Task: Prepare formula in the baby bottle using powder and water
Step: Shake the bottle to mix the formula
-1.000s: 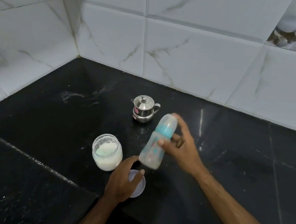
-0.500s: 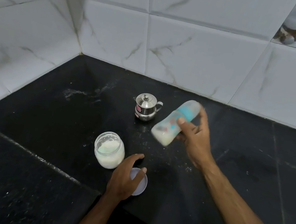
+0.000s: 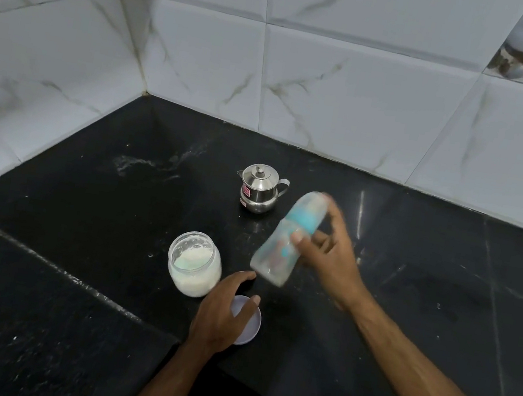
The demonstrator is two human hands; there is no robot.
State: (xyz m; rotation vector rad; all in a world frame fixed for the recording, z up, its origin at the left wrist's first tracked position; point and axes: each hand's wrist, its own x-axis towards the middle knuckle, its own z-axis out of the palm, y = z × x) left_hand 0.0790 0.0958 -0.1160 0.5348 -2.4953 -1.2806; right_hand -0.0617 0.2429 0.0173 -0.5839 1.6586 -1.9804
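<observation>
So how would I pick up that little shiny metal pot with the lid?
Probably by the curved handle on the steel pot. It sticks out on the right side, so come in from the right and hook your fingers through it. The belly is round and smooth, likely slippery, and the lid knob might only lift the lid off. The right hand is busy with the baby bottle nearby.

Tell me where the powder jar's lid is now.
The lid lies flat on the black counter near its front edge, under the left hand, just right of the open powder jar.
</observation>
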